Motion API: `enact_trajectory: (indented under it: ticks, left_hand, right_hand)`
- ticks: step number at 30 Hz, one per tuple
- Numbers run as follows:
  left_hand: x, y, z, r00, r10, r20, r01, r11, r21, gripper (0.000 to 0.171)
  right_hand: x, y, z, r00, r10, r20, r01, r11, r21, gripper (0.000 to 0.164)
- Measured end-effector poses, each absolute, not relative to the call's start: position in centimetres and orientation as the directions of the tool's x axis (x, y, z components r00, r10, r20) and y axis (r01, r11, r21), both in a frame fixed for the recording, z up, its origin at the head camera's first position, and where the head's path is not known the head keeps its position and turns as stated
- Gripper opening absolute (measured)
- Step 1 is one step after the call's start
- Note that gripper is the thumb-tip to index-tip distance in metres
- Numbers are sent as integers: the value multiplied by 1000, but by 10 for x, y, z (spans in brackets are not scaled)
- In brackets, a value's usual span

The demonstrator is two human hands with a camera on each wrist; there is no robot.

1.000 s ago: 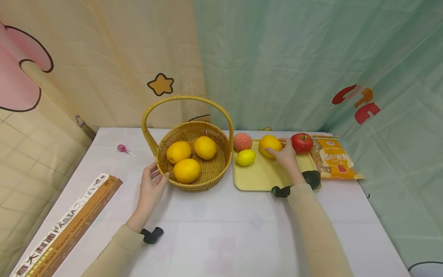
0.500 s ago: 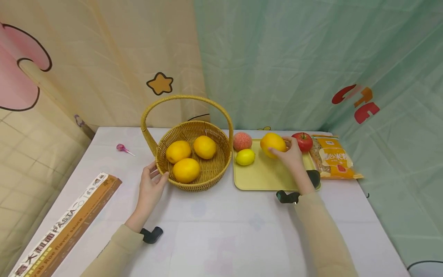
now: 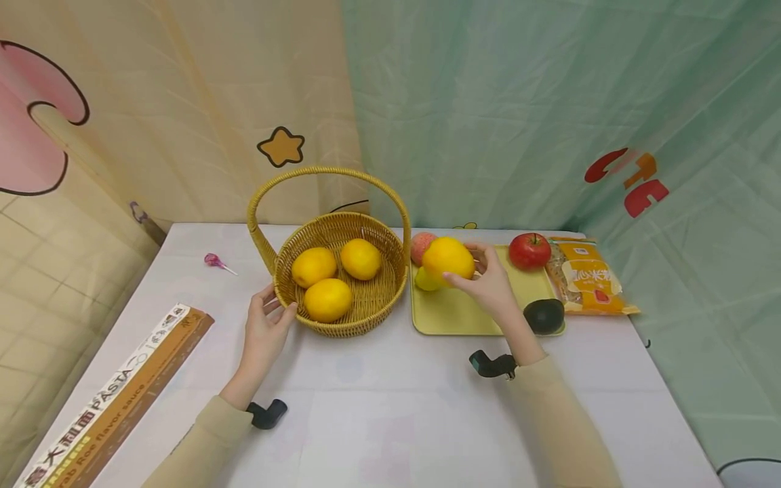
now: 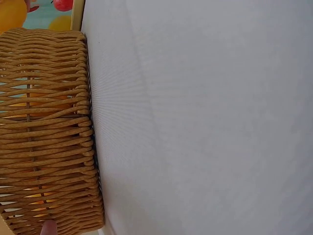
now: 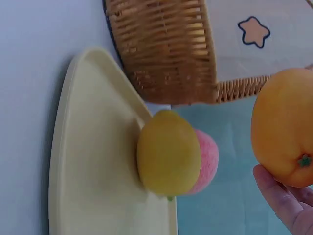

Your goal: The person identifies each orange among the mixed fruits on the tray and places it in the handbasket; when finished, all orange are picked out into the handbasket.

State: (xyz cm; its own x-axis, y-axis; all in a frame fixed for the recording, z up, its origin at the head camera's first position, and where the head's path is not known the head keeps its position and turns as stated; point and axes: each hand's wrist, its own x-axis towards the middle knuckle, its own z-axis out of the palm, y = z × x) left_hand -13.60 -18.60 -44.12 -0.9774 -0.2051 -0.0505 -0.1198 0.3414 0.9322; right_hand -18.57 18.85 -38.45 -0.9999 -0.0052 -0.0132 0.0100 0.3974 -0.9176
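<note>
My right hand (image 3: 493,285) holds an orange (image 3: 448,256) between thumb and fingers, raised over the left part of a pale yellow tray (image 3: 464,320). In the right wrist view the orange's green stem spot shows. Behind and below it in the head view, a lemon (image 3: 425,280) and a pink peach-like fruit (image 3: 419,244) are partly hidden. My left hand (image 3: 264,335) grips the near left rim of a wicker basket (image 3: 360,328) with a tall handle, a fingertip (image 4: 49,227) showing against the weave in the left wrist view. Three oranges (image 3: 328,300) lie inside the basket.
A red apple (image 3: 529,251) and a dark avocado-like fruit (image 3: 544,316) lie on the tray's right side. An orange-and-clear food bag (image 3: 592,279) lies beyond it. At the left are a lollipop (image 3: 213,260) and a long pasta box (image 3: 125,386). Curtains hang behind the table.
My right hand has lifted the orange off the tray and carried it left, toward the basket, over the lemon. The avocado-like fruit is now uncovered. My left hand stays at the basket rim.
</note>
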Motion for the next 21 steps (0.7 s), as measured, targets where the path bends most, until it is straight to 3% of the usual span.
enact_trajectory:
  ticks: [13,21]
  left_hand:
    - [-133,-186,-441,-978,-199,-54,-121,341,932,65]
    - [-135,-186,-441,-980,-193,-43,-108,342,934,65]
  right_hand:
    - [-177,125,-387,-977,-203,63,-125,312,-942,71]
    - [-183,93,-402,-966,-250,68,-172,423,-890,75]
